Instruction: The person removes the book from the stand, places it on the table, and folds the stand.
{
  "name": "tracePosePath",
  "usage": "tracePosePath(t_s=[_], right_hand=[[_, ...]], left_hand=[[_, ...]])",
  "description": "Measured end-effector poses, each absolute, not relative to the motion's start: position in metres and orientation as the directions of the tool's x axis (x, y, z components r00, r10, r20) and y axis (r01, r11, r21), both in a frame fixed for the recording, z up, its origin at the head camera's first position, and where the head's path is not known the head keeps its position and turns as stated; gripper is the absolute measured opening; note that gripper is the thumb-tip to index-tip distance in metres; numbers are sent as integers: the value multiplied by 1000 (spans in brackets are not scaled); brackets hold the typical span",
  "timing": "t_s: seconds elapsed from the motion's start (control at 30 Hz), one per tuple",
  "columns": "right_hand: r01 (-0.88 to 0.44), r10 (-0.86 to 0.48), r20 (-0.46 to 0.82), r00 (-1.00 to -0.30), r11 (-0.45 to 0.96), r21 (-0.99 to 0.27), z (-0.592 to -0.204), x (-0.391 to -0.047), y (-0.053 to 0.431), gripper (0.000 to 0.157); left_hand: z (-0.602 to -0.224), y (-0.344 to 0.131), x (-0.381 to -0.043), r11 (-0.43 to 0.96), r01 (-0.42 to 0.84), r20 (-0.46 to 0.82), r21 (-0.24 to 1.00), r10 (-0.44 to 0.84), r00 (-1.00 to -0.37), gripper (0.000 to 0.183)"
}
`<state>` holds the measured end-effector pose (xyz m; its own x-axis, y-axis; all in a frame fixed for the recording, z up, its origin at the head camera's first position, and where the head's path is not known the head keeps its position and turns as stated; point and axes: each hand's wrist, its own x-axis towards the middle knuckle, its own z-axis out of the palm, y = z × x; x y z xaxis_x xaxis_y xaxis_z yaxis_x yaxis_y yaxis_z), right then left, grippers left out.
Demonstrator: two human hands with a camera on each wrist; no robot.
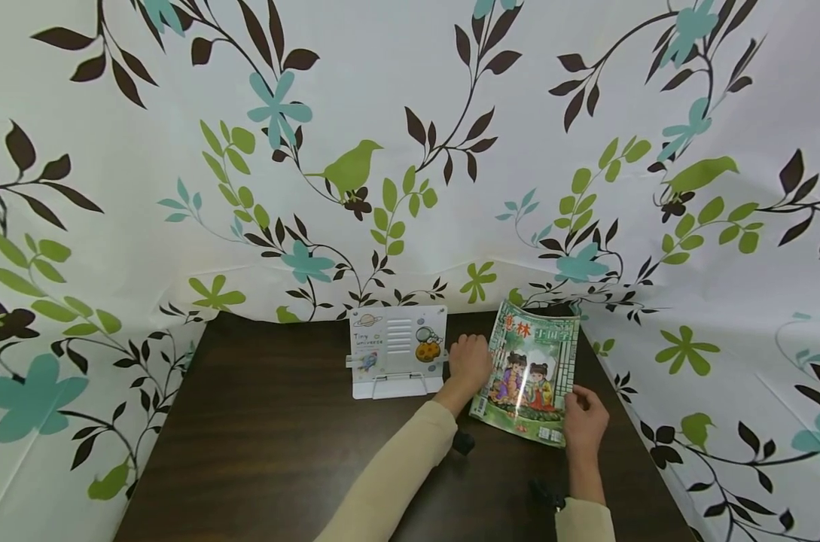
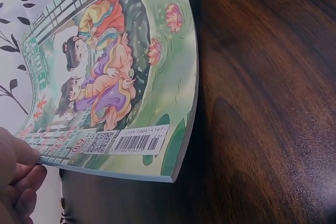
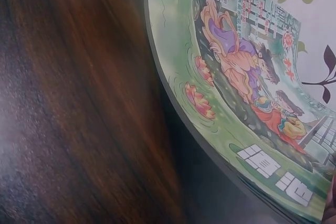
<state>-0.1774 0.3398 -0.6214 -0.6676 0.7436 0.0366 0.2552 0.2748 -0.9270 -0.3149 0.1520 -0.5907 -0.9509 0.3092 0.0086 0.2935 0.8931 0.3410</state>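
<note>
As two hands (image 1: 469, 363) (image 1: 586, 420) grip one magazine (image 1: 528, 376), one white stand (image 1: 399, 346) nearby.

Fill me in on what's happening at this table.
A person is holding a glossy illustrated magazine with both hands, its front cover showing. The left hand grips its left edge, while the right hand holds the right edge lower down. To its left, a white "Tiny universe" book stand stands on the dark wooden table.

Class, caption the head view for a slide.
Left hand and right hand grip a magazine beside a white "Tiny universe" book stand on a dark wooden table.
</note>
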Motion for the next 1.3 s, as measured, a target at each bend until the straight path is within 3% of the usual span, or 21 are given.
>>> tracePosePath(t_s=[0.53, 0.77, 1.07, 1.3], right_hand=[[293, 736, -4, -677, 265, -919, -627, -187, 345, 37], [343, 734, -38, -678, 270, -900, -633, -183, 348, 40], [383, 761, -39, -648, 281, -880, -637, -175, 350, 39], [409, 747, -50, -663, 304, -860, -638, -179, 355, 42]], left_hand=[[-597, 153, -323, 833, 259, -104, 489, 351, -931, 18], [-607, 157, -321, 789, 223, -208, 572, 403, -892, 28], [-619, 159, -313, 682, 152, -253, 716, 456, -853, 40], [-615, 155, -307, 631, 99, -243, 770, 433, -868, 45]])
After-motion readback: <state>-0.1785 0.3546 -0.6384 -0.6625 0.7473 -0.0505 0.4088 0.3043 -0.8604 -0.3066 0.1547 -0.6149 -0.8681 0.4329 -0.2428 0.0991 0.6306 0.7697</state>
